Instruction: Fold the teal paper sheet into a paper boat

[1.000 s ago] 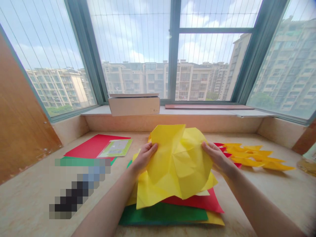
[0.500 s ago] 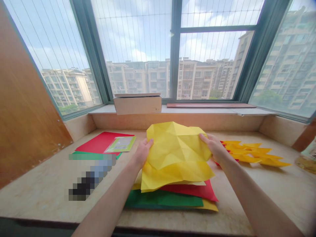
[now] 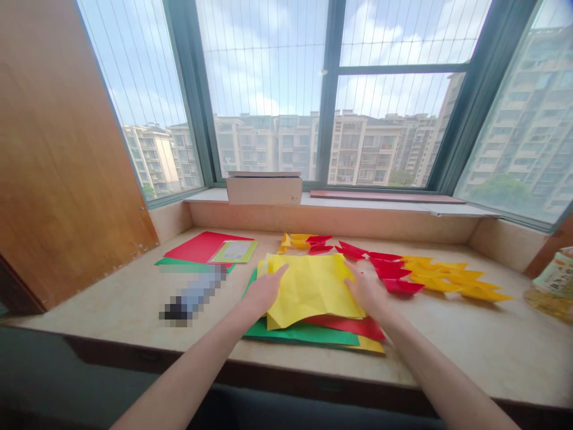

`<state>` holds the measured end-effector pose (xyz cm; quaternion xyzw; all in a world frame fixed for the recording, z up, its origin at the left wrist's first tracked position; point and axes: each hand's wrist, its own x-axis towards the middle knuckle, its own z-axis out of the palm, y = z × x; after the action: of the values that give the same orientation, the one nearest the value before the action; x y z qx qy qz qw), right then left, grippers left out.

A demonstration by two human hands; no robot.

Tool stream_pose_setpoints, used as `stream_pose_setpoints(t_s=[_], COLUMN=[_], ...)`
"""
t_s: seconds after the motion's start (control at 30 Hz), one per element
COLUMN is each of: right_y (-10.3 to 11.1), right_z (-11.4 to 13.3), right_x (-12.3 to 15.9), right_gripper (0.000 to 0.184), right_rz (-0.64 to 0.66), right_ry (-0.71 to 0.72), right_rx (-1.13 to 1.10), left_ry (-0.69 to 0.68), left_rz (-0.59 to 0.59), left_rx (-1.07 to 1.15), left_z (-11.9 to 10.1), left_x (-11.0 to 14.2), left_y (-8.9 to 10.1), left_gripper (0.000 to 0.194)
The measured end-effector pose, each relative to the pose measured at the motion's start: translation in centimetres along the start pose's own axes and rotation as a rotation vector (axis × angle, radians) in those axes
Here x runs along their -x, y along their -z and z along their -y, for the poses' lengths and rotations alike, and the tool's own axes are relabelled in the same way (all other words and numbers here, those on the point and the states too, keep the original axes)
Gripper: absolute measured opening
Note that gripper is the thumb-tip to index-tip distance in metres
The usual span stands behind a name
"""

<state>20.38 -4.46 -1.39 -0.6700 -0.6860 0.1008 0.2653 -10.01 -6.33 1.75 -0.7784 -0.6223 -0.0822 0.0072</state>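
Note:
A creased yellow sheet of paper (image 3: pixel 316 286) lies on top of a pile of coloured sheets near the front of the counter. At its left edge is my left hand (image 3: pixel 264 291), one finger stretched out over the paper. My right hand (image 3: pixel 367 289) touches the opposite edge with its fingers apart. Beneath the yellow sheet show a red sheet (image 3: pixel 353 325) and a green sheet (image 3: pixel 299 334). Folded red paper shapes (image 3: pixel 398 285) and folded yellow paper shapes (image 3: pixel 452 278) sit in rows to the right and behind.
On the left lie a red sheet (image 3: pixel 197 246), a clear packet with a yellow-green border (image 3: pixel 235 251) and a pixelated object (image 3: pixel 194 295). A white box (image 3: pixel 264 188) stands on the windowsill. A jar (image 3: pixel 553 286) is at the far right of the counter (image 3: pixel 452 340).
Both hands have brought the yellow sheet down from a raised, tilted position onto the pile. My view has shifted, so more of the folded shapes show behind.

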Motion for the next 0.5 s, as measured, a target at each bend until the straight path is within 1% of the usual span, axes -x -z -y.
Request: stream_pose_setpoints(t_s=[0.03, 0.1, 0.13, 0.2, 0.23, 0.3, 0.37, 0.4, 0.5], right_y=[-0.2, -0.5, -0.6, -0.7, -0.8, -0.9, -1.0, -0.9, -0.4], right_z=[0.0, -0.1, -0.1, -0.1, 0.0, 0.0, 0.0, 0.0, -0.1], right_x=[0.2, 0.6, 0.7, 0.8, 0.8, 0.7, 0.7, 0.8, 1.3], right_gripper=[0.059, 0.059, 0.059, 0.050, 0.044, 0.039, 0.041, 0.042, 0.049], right_rz=[-0.035, -0.111, -0.143, -0.181, -0.176, -0.101, 0.007, 0.061, 0.232], right_ry=[0.025, 0.083, 0.110, 0.171, 0.218, 0.344, 0.454, 0.485, 0.484], right_rx=[0.062, 0.187, 0.242, 0.347, 0.387, 0.392, 0.336, 0.284, 0.110], left_ry=[0.005, 0.030, 0.044, 0.063, 0.037, -0.099, -0.258, -0.287, -0.263], left_rz=[0.001, -0.026, -0.048, -0.110, -0.143, -0.167, -0.119, -0.071, -0.006], left_rx=[-0.070, -0.131, -0.140, -0.171, -0.187, -0.191, -0.135, -0.077, -0.009], left_z=[-0.2, -0.7, -0.9, -1.3, -1.4, -1.6, -1.4, -1.2, 0.0], left_x=[0.0, 0.2, 0.2, 0.3, 0.2, -0.1, -0.7, -1.0, -1.9], left_y=[-0.3, -0.8, -1.0, -1.2, -1.3, -1.6, -2.1, -2.3, -2.7], left_gripper=[0.053, 0.045, 0.044, 0.048, 0.051, 0.053, 0.051, 0.049, 0.047])
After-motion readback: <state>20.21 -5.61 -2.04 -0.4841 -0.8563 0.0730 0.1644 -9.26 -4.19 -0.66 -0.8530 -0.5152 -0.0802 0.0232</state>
